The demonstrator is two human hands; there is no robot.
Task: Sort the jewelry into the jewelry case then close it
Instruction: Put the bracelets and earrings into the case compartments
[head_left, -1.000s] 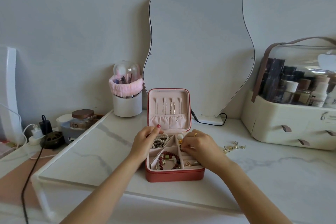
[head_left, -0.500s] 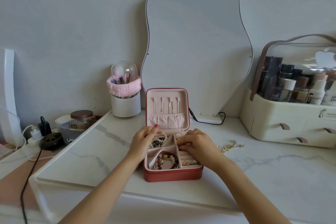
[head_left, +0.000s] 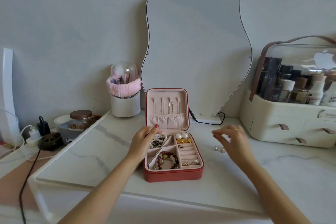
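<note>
A white marbled desk stands against a pale wall, with a wavy mirror leaning behind. At its middle sits the case, red outside and pink inside, its lid upright with thin chains hung above a gathered pocket. The tray is split into compartments: pearl beads at far left, a red bracelet at near left, two pearl earrings and a gold piece at far right, rings in the ridged slots at near right. The left hand rests on the case's far-left rim, fingers curled on it. The right hand hovers, blurred, fingers loosely spread and holding nothing, over small earrings lying on the desk just right of the case.
</note>
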